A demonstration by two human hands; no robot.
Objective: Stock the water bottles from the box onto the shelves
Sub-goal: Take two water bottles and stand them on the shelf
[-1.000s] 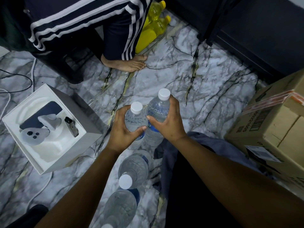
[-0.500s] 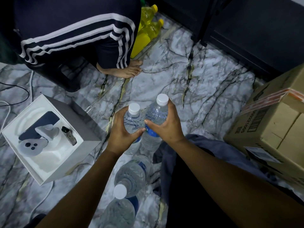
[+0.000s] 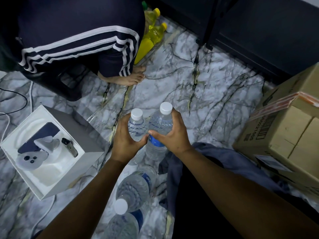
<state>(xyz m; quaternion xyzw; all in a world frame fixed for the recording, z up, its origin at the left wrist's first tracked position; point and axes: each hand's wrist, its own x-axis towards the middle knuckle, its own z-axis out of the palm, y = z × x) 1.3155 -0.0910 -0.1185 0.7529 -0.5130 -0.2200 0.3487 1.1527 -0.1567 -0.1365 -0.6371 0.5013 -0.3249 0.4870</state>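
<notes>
Two clear water bottles with white caps stand upright side by side above the marble-patterned floor point(image 3: 181, 87), touching at the shoulder. The left bottle point(image 3: 136, 128) is the shorter-looking one; the left hand point(image 3: 125, 142) wraps it from the outside, thumb across the front. The right bottle point(image 3: 159, 130), with a blue label band, is clasped by the right hand point(image 3: 172, 137), fingers curled round the far side, thumb pressed at the label. Both grasps look firm. Whether the bottle bases rest on the floor I cannot tell; the hands and arms cover that part.

Nearer the person, between the forearms, two more bottles lie low in view: one point(image 3: 136, 188) just under the held pair, another point(image 3: 124, 223) with its white cap pointing up at the bottom edge.

To the right, a brown cardboard box point(image 3: 283, 138) with a barcode and orange tape sits on the floor, flaps shut. A blue cloth point(image 3: 229, 163) lies bunched beside it, under the right forearm.

To the left, an open white box point(image 3: 57, 175) holds a pale controller, a dark flat panel and a small dark device. White and black cables trail past it.

Farther back, another person's bare foot point(image 3: 131, 78) and striped dark trouser leg point(image 3: 77, 42). Two yellow bottles point(image 3: 151, 38) lean behind the leg. A dark shelf unit point(image 3: 259, 31) fills the upper right.
</notes>
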